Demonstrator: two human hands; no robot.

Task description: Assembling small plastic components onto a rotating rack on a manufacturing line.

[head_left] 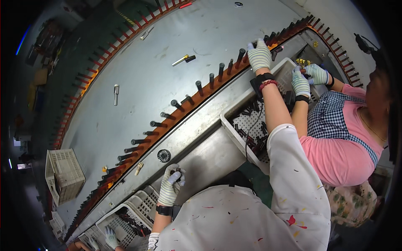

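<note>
Head camera view: a broad grey desk is shown across the upper middle of the frame, its top scuffed and marked, ringed by an orange-brown track set with upright posts in red and black. Dim floor and stacked goods are made out at the far left; a pale wall is seen at the upper right. The near side is edged by a metal ledge.

On the desk, a silver tube is seen left of centre, and a gold, silver and black tube is laid toward the top. A white crate is placed at the left, where part of the track is hidden by it. A black slotted disc is set on the ledge, just above the left hand, by whose gloved fingers a small dark piece is pinched at lower centre.

The right hand is held at the post tops, upper right of centre; whether anything is gripped there cannot be told. A white basket of dark parts is partly blocked by the right forearm and crossed by a cable. Close beside, a co-worker in a pink top is pictured, both hands gloved.
</note>
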